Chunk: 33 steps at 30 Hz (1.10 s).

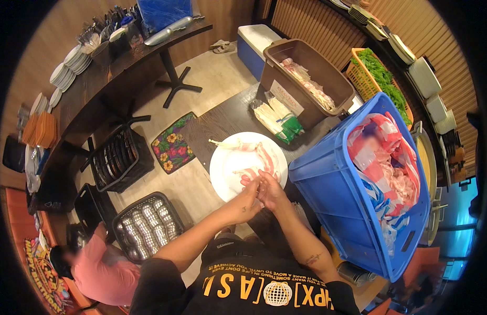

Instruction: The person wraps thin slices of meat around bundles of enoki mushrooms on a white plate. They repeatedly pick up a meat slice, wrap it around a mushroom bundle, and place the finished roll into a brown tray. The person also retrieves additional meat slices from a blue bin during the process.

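A round white plate (224, 177) lies on the dark wooden table before me. On its far side rests a bundle of enoki mushrooms (227, 145) partly wrapped in meat. A long strip of streaky raw meat (267, 157) curves down the plate's right side, and more meat lies by my fingertips. My left hand (247, 202) and my right hand (270, 191) meet over the plate's near edge, fingers together at the near end of the meat. Whether either hand grips it is unclear. Packs of enoki mushrooms (273, 118) in green-and-clear plastic lie beyond the plate.
At the right stands a tall blue crate (326, 189) with bagged raw meat. A brown bin (306, 90) holds meat-wrapped enoki. Behind are an orange basket (357, 75) of leafy greens and a blue cooler (249, 51). Black crates and a person in pink (105, 271) are at lower left.
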Motion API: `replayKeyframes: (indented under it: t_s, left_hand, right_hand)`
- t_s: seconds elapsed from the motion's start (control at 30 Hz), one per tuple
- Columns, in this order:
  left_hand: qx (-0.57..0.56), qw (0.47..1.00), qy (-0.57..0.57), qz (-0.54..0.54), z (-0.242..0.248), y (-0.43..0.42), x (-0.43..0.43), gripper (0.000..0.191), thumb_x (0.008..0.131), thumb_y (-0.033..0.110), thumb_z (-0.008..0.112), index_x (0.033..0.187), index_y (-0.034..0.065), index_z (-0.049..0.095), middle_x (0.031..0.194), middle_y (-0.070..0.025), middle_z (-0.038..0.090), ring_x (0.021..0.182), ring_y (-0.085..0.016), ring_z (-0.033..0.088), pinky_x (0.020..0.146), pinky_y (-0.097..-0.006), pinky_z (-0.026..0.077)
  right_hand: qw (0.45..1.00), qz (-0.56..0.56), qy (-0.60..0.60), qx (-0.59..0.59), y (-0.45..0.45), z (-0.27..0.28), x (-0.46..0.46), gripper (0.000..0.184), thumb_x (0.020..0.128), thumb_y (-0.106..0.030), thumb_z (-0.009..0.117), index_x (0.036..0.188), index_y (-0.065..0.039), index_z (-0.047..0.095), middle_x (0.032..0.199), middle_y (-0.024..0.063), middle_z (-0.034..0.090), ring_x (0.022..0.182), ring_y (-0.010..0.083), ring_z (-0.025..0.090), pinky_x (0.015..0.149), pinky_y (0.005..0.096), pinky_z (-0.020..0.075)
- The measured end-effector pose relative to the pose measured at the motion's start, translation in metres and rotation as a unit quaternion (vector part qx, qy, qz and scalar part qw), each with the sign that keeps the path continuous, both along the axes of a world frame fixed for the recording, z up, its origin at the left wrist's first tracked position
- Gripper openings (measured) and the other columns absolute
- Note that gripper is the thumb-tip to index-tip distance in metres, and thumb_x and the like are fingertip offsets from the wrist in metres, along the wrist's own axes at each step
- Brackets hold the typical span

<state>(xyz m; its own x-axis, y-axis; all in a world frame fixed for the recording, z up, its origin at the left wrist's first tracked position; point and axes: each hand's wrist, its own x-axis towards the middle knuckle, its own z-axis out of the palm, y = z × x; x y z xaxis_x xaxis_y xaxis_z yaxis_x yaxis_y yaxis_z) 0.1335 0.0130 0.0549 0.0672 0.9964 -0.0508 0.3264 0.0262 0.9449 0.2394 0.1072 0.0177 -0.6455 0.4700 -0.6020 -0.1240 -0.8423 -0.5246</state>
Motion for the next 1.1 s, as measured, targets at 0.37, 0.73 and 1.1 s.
replayKeyframes:
  t_s: [0.37, 0.73, 1.1]
  left_hand:
    - [-0.287, 0.735, -0.591, 0.169, -0.057, -0.002, -0.03, 0.042, 0.09, 0.043, 0.047, 0.103, 0.0032, 0.054, 0.094, -0.0074, 0.059, 0.083, -0.018, 0.058, 0.075, -0.0299, 0.047]
    - [-0.194, 0.807, -0.458, 0.32, -0.09, 0.06, -0.051, 0.02, 0.088, 0.01, 0.052, 0.106, 0.0022, 0.053, 0.079, -0.0029, 0.055, 0.068, -0.012, 0.053, 0.069, -0.0298, 0.052]
    - [-0.098, 0.939, -0.047, 0.327, -0.092, 0.058, -0.049, 0.038, 0.072, 0.005, 0.065, 0.105, -0.0011, 0.048, 0.084, -0.0133, 0.058, 0.077, -0.025, 0.06, 0.072, -0.0355, 0.05]
  right_hand:
    - [0.989, 0.055, 0.137, 0.009, 0.0, 0.001, 0.018, 0.048, 0.081, -0.005, 0.05, 0.126, 0.001, 0.035, 0.116, 0.0174, 0.052, 0.106, 0.0278, 0.054, 0.084, 0.0393, 0.0504]
    - [0.999, 0.028, -0.045, -0.001, -0.021, -0.042, 0.03, 0.052, 0.08, 0.003, 0.051, 0.128, -0.002, 0.032, 0.114, 0.0169, 0.051, 0.102, 0.0284, 0.056, 0.085, 0.0401, 0.0481]
    - [0.973, 0.044, -0.114, 0.196, -0.041, -0.049, 0.034, 0.049, 0.077, 0.004, 0.057, 0.122, -0.001, 0.037, 0.101, 0.0156, 0.054, 0.087, 0.022, 0.061, 0.075, 0.0294, 0.0509]
